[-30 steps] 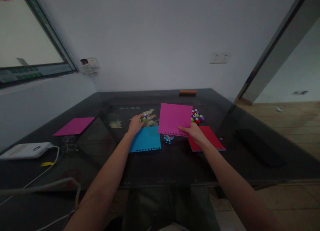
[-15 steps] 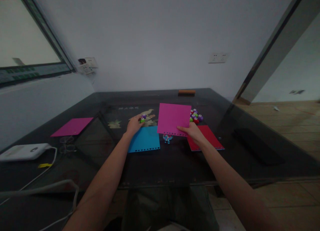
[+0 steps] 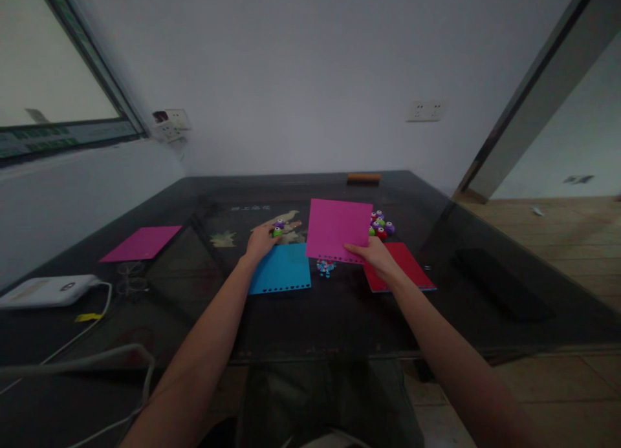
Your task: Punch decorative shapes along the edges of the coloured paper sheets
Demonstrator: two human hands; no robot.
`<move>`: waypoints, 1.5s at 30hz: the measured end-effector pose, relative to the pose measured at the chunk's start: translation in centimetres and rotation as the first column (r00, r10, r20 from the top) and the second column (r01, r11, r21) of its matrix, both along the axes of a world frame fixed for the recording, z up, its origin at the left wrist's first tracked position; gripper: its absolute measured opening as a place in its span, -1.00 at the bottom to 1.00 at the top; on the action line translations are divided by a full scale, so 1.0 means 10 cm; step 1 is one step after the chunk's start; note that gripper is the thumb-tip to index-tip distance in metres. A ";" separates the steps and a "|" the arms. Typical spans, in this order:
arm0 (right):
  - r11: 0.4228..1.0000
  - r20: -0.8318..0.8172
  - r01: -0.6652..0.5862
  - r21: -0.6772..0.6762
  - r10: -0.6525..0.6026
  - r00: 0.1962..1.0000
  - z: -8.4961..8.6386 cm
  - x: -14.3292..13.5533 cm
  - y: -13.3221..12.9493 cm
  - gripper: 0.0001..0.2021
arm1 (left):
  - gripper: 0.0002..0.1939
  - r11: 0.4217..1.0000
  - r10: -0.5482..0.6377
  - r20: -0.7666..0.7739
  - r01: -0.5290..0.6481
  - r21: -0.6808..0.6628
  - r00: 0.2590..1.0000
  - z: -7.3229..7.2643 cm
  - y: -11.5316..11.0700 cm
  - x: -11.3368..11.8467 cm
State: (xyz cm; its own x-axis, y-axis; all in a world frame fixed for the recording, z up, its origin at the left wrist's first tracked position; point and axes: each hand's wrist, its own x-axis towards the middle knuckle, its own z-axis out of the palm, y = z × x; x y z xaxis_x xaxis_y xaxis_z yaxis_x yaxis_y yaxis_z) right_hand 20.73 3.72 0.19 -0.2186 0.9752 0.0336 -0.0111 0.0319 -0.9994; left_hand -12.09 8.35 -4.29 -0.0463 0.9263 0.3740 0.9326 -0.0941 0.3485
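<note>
My right hand point(image 3: 376, 254) grips the lower right corner of a pink sheet point(image 3: 338, 229), thumb on its face, held above the table. Behind its right edge sits a cluster of red, green and purple balls with eyes point(image 3: 382, 225). A red sheet point(image 3: 405, 266) lies under my right wrist. My left hand point(image 3: 262, 240) is at the top left corner of a blue sheet point(image 3: 281, 270), fingers curled by a purple ball point(image 3: 279, 224) and a green ball point(image 3: 277, 232). Small blue, red and white pieces point(image 3: 325, 267) lie between the blue and red sheets.
On the dark table point(image 3: 291, 328) another pink sheet point(image 3: 143, 243) lies far left, near clear glasses point(image 3: 130, 280) and a white device point(image 3: 48, 291) with a cable. A black flat object point(image 3: 502, 283) lies right. An orange-brown bar point(image 3: 363, 177) rests at the back edge.
</note>
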 end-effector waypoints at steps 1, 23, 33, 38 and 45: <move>1.000 0.000 -0.002 0.005 0.002 1.000 0.00 0.00 0.00 -0.60 | -0.66 1.000 -0.003 0.005 0.003 -0.003 1.000 0.00 0.00 0.00; 1.000 0.033 0.023 0.008 -0.023 0.999 -0.02 0.01 0.02 -0.61 | -0.64 1.000 -0.019 0.012 0.019 -0.001 1.000 -0.01 0.01 0.01; 1.000 0.027 0.015 0.014 -0.016 1.000 0.01 0.01 -0.01 -0.67 | -0.59 1.000 -0.022 0.013 0.022 0.002 1.000 -0.03 0.03 -0.01; 1.000 0.007 0.017 0.006 -0.017 1.000 -0.02 0.00 0.01 -0.63 | -0.59 1.000 -0.025 0.021 0.025 0.005 0.999 -0.06 0.05 -0.03; 1.000 0.015 0.022 0.011 -0.022 1.000 -0.03 0.01 0.01 -0.62 | -0.58 0.999 -0.030 0.015 0.030 0.014 0.999 -0.04 0.03 -0.01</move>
